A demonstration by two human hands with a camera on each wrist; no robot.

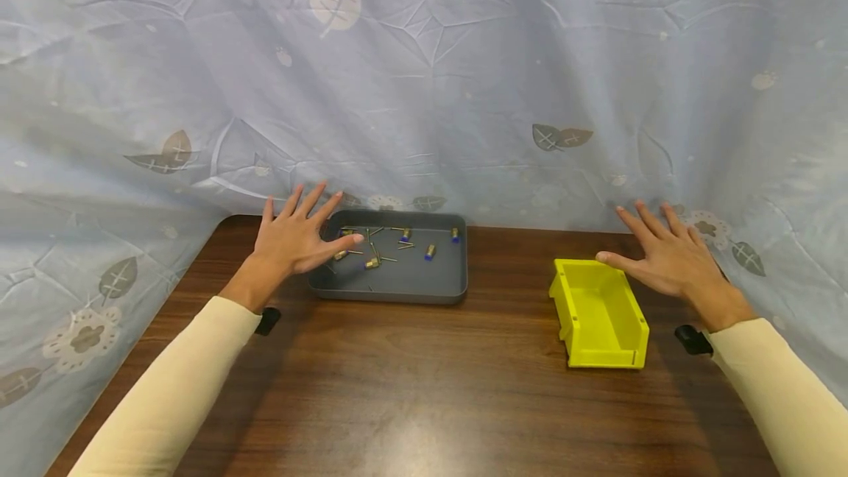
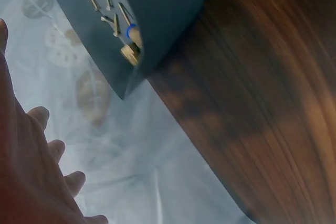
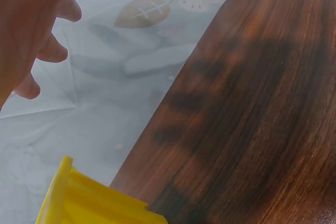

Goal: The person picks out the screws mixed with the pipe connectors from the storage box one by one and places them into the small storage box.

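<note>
My left hand (image 1: 289, 241) is held with fingers spread over the left side of a grey tray (image 1: 424, 289), holding nothing. Inside the tray lie several brass fittings with blue ends, one fitting (image 1: 430, 251) near the middle, and several screws (image 1: 389, 259). To the right, my right hand (image 1: 669, 256) is spread in the air beside a yellow bin (image 1: 603, 315), its thumb near the bin's back rim. Whether that thumb touches the rim I cannot tell. In the left wrist view, brass fittings (image 2: 130, 53) and screws show past the tray wall (image 2: 168, 14).
A brown wooden table (image 1: 411, 381) carries the tray at back left and the bin at right. A pale leaf-patterned cloth (image 1: 424, 94) hangs behind the table's back edge and along both sides. Black wrist cameras (image 1: 693, 339) sit under both wrists.
</note>
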